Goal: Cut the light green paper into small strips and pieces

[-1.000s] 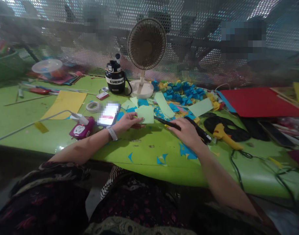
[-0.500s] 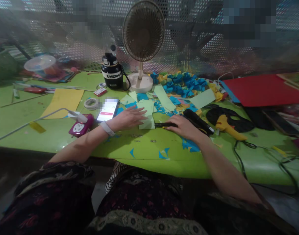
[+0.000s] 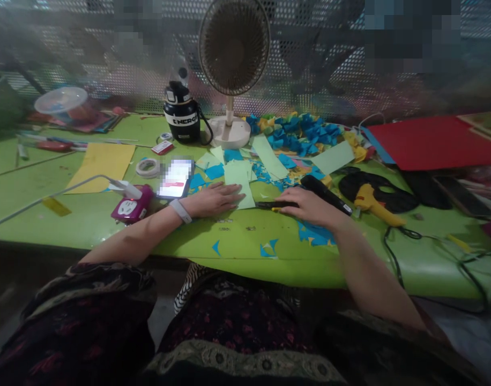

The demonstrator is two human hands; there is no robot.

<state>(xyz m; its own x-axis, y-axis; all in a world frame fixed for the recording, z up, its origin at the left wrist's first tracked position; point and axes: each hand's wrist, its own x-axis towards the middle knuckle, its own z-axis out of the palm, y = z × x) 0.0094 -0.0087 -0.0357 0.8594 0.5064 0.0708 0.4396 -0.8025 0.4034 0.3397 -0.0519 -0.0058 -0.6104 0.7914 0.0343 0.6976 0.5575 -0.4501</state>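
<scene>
My left hand [image 3: 214, 199] lies flat with fingers stretched out on a pale green paper sheet [image 3: 239, 179] on the green table [image 3: 88, 214]. My right hand [image 3: 310, 206] rests palm down on the table with its fingertips on a thin black tool with a yellow mark [image 3: 272, 205]. Behind that hand lies a thick black stick-shaped tool [image 3: 326, 194]. Blue paper scraps [image 3: 315, 235] lie under and beside my right wrist.
A phone [image 3: 175, 179], a pink power socket [image 3: 129, 208], a tape roll [image 3: 147, 167], a black bottle [image 3: 181, 115] and a desk fan [image 3: 231, 59] stand at the left and back. A yellow glue gun [image 3: 374, 203], cables [image 3: 430, 252], red paper [image 3: 430, 140] and folded blue-yellow pieces [image 3: 302, 134] lie right.
My left hand laid the pale green sheet down and flattened onto it. My right hand slid a little left along the thin black tool. The camera tilted slightly downward.
</scene>
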